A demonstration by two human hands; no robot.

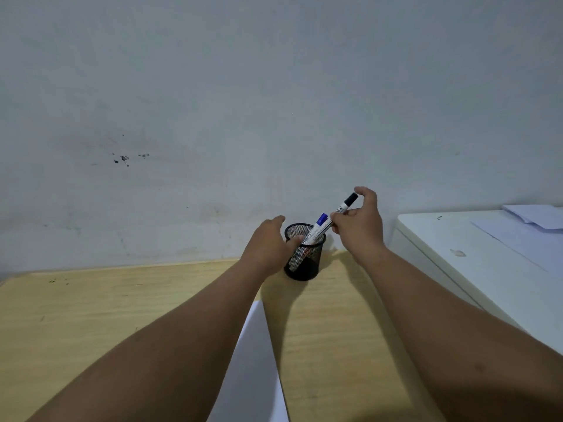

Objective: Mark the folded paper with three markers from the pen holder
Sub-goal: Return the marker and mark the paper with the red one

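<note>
A black mesh pen holder [307, 263] stands on the wooden desk near the wall. My left hand [268, 243] wraps its left side and rim. My right hand [359, 222] pinches a white marker with a black cap [345, 204], tilted up to the right, its lower end still inside the holder. A blue-capped marker [321, 220] leans beside it in the holder. The folded white paper [253, 367] lies on the desk between my forearms, partly hidden by my left arm.
A wooden desk [91, 315] meets a grey wall behind the holder. At the right stands a white cabinet [451, 239] with loose sheets of paper [530, 220] on top.
</note>
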